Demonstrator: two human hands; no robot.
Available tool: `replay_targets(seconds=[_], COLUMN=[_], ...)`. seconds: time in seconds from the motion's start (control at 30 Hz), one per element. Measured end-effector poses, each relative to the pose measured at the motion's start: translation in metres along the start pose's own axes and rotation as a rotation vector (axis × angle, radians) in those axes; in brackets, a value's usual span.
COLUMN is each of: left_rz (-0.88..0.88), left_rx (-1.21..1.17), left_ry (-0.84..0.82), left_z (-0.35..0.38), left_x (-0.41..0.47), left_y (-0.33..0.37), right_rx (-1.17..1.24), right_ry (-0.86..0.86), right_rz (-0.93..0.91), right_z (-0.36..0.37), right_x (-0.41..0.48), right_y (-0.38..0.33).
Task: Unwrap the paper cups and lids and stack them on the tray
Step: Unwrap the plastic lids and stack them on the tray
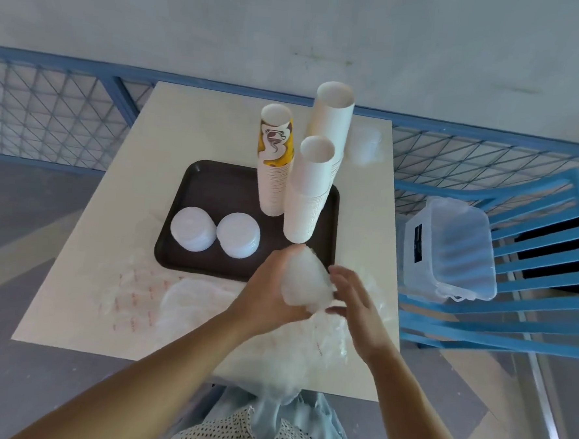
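Two bare forearms reach forward, hands meeting around a stack of plastic lids (306,281).
The left hand (270,286) wraps the stack from the left, fingers curled round it; the right hand (356,301) takes its right end between spread fingers above and thumb below.

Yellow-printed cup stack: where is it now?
Head view: the yellow-printed cup stack stands upright on the dark tray, just left of a plain white cup stack and beyond two lid stacks.
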State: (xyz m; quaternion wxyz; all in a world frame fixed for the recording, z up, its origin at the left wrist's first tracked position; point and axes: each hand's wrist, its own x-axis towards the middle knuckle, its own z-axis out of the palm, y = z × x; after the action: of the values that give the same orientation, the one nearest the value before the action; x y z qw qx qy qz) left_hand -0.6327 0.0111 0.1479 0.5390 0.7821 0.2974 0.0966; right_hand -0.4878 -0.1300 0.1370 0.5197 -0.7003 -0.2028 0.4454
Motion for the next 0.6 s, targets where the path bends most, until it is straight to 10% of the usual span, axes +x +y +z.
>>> replay_targets(seconds=[0.23,0.6], left_rz=[0.175,-0.087], left_rx=[0.427,0.151], left_ry=[-0.175,0.035], left_z=[-0.048,-0.093], left_x=[-0.061,-0.107], left_y=[-0.054,-0.111], right_rx=[-0.129,-0.533], right_ry=[-0.218,-0.144], right_rz=[0.118,-0.310], right_z=[0.091,0.165], right_x=[-0.005,-0.011], right_y=[0.032,0.080])
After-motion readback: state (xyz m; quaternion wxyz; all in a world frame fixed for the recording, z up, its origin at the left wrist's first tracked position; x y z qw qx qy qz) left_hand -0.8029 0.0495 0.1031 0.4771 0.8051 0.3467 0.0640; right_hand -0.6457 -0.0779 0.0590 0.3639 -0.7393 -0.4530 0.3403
